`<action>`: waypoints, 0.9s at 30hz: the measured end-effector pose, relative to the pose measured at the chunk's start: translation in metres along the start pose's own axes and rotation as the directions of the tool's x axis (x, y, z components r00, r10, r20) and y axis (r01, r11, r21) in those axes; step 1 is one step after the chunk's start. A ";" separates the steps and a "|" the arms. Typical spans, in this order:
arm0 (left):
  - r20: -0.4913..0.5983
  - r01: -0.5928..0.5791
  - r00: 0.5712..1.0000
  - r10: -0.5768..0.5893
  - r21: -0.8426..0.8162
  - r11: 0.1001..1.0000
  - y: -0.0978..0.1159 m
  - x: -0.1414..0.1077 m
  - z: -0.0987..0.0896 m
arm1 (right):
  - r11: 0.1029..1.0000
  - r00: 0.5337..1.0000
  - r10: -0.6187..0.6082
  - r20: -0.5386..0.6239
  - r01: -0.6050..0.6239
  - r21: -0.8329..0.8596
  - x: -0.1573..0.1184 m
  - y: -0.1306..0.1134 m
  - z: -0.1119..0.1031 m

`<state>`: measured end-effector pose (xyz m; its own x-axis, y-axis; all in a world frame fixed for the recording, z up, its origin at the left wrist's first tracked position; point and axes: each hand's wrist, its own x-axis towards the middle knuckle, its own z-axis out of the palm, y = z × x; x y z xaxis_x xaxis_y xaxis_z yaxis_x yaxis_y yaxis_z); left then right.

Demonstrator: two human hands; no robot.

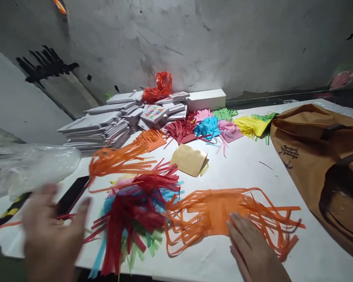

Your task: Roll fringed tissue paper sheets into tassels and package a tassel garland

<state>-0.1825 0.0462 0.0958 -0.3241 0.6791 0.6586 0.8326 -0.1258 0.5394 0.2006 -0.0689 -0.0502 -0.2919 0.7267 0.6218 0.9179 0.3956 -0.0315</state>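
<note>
The right hand (253, 244) lies flat on the orange fringed paper (217, 211), fingers together; the left hand (51, 235), blurred, seems spread.

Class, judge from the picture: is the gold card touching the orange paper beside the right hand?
Apart. The head view shows white table between the gold card's lower edge and the orange paper's upper edge.

Left hand (53, 233) blurred, spread; right hand (254, 246) flat, palm down.
</note>
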 end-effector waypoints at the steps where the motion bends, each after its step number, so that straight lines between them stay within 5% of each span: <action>1: 0.072 -0.167 0.983 0.170 -0.050 0.985 0.013 -0.023 0.008 | 0.999 0.999 0.050 -0.022 -0.050 -0.006 0.001 0.001 0.008; 2: 0.293 -0.294 0.896 0.334 -0.174 0.940 0.029 -0.048 0.019 | 0.996 0.993 0.091 -0.070 -0.091 0.004 0.002 0.002 0.014; 3: 0.443 -0.390 0.757 0.481 -0.284 0.876 0.045 -0.073 0.032 | 0.994 0.989 0.107 -0.105 -0.105 0.022 0.003 0.003 0.017; 5: 0.541 -0.521 0.483 0.689 -0.455 0.722 0.076 -0.117 0.060 | 0.996 0.988 0.083 -0.127 -0.078 0.047 0.006 0.006 0.018; 8: 0.587 -0.580 0.302 0.751 -0.512 0.633 0.104 -0.152 0.098 | 0.998 0.994 0.013 -0.106 -0.006 0.060 0.012 0.008 0.005; 12: 0.640 -0.489 0.266 0.721 -0.555 0.673 0.105 -0.158 0.121 | 0.997 0.996 -0.054 -0.071 0.057 0.044 0.014 0.011 -0.008; 20: 0.448 -0.477 0.290 0.846 -0.698 0.534 0.081 -0.163 0.107 | 0.965 0.967 -0.253 -0.013 0.253 0.072 -0.003 0.020 -0.011; 22: 0.479 -0.426 0.315 0.820 -0.701 0.573 0.079 -0.162 0.103 | 0.967 0.979 -0.203 0.003 0.200 0.156 -0.002 0.020 -0.014; 25: 0.652 -0.313 0.381 0.655 -0.575 0.755 0.084 -0.153 0.102 | 0.961 0.996 0.003 0.093 -0.028 0.277 0.007 0.020 -0.015; 27: 0.795 -0.325 0.367 0.484 -0.378 0.867 0.095 -0.144 0.105 | 0.951 0.981 0.121 0.150 -0.157 0.265 0.016 0.022 -0.010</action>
<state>-0.0097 0.0127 -0.0028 0.6406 0.7630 0.0857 0.6576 -0.6029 0.4518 0.2187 -0.0548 -0.0331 -0.2161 0.8451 0.4890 0.8478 0.4108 -0.3353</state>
